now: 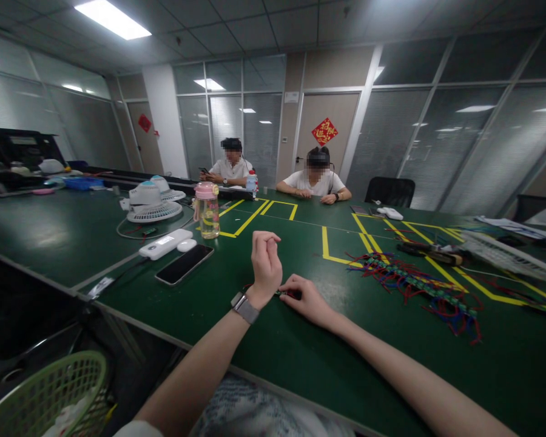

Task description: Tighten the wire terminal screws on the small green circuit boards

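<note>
My left hand (267, 264), with a watch (244, 308) on its wrist, is raised just above the table. Its fingers curl inward, and anything inside them is hidden. Beside it, my right hand (307, 298) rests low with thumb and index finger pinched on a small dark part with a red wire (293, 294); most of this part is covered by my hands. To the right lies a long row of small green circuit boards (414, 280) with red and blue wires.
A phone (184, 264), a white device (165, 244) and a pink-lidded bottle (209, 212) stand left, near white fans (153, 209). Tools (430, 252) and a white grille (509, 254) lie right. Two people sit opposite. A green basket (84, 370) is below the table edge.
</note>
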A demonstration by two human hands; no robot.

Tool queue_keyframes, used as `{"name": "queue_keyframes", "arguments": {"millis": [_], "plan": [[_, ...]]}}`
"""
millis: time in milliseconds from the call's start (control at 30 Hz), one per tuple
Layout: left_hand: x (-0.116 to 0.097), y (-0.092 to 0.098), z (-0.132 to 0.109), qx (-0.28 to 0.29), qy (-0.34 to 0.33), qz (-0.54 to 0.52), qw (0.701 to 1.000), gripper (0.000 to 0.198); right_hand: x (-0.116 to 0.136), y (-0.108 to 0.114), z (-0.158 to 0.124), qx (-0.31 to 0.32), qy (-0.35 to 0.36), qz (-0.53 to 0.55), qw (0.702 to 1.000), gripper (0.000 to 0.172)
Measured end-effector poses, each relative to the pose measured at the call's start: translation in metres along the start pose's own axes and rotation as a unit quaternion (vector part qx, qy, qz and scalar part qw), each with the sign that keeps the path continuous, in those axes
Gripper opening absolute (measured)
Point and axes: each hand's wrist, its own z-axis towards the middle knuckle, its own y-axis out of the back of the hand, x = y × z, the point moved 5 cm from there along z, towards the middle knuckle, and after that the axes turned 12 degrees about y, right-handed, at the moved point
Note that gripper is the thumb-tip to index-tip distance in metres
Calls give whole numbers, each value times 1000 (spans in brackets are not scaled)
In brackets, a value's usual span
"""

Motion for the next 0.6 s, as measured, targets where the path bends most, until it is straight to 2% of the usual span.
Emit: {"name": "queue_keyframes", "arguments": {"millis": [600], "plan": [[0, -1, 0, -2, 4, 2, 1000, 16, -3, -2, 0, 1, 0, 0, 1000, 18]]}}
